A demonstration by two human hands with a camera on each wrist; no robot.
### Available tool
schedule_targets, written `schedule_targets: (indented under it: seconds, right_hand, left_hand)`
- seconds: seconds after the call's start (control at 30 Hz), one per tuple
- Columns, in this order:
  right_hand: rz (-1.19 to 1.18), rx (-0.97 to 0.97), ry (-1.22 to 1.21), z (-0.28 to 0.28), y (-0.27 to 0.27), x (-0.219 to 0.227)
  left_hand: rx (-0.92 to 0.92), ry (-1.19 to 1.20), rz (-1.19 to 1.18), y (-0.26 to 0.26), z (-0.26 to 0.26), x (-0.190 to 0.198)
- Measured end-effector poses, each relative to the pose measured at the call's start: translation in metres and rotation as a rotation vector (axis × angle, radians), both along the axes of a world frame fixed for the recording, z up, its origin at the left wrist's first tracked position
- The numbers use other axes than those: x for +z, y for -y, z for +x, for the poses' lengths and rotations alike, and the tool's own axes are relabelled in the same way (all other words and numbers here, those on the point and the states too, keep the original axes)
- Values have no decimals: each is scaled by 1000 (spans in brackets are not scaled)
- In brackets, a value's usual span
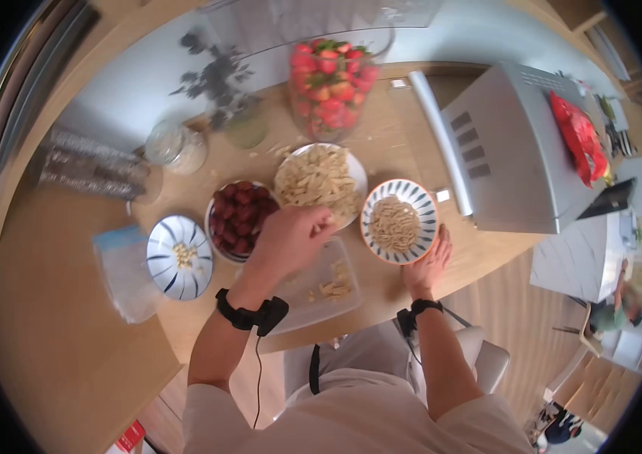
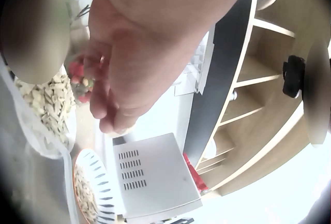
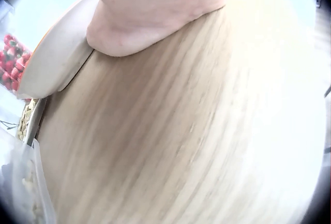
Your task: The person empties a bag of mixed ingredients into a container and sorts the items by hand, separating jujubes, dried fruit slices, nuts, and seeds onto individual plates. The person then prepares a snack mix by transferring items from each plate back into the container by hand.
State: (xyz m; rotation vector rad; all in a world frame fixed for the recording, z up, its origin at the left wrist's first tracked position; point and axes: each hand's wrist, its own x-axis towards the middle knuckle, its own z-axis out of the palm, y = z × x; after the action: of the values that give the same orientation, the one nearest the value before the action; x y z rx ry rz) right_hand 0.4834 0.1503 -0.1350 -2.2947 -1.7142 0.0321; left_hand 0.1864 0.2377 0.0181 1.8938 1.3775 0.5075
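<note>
My left hand [image 1: 298, 236] is over the near edge of a white plate [image 1: 359, 170] heaped with pale cut strips. Its fingers are curled together, and a small pale piece [image 2: 124, 131] shows at the fingertips in the left wrist view. Below that hand is a translucent plastic tray [image 1: 298, 314] with several pale strips at its right side. With fingers extended, my right hand [image 1: 431, 263] rests on the wooden table against the side of a striped, orange-rimmed bowl [image 1: 430, 216]. Small beige pieces [image 1: 394, 225] cover the bowl's bottom.
Left of the plate stands a bowl of dark red dates [image 1: 239, 219]. A striped dish [image 1: 177, 280] and a clear bag [image 1: 126, 280] lie farther left. Behind are jars [image 1: 177, 147], a plant [image 1: 219, 83] and a strawberry container [image 1: 332, 91]. A grey appliance [image 1: 499, 151] stands right.
</note>
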Motion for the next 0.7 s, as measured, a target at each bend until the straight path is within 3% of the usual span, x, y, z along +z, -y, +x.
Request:
schedule_targets:
  seconds: [0.03, 0.1, 0.33, 0.53, 0.6, 0.7]
  right_hand:
    - [-3, -8, -6, 1, 1, -1]
    - [8, -27, -9, 3, 1, -3]
    - [1, -29, -70, -2, 1, 5]
    - [13, 6, -62, 0, 1, -1]
    - [35, 11, -33, -2, 1, 1]
    - [52, 9, -30, -1, -1, -2]
  left_hand:
    - [-27, 21, 8, -7, 3, -2]
    - [74, -291, 112, -21, 6, -7]
    - [163, -384, 159, 7, 8, 2]
    - [-98, -241, -202, 54, 6, 2]
    - [-298, -360, -153, 62, 4, -18]
    - [-332, -475, -172, 73, 5, -42]
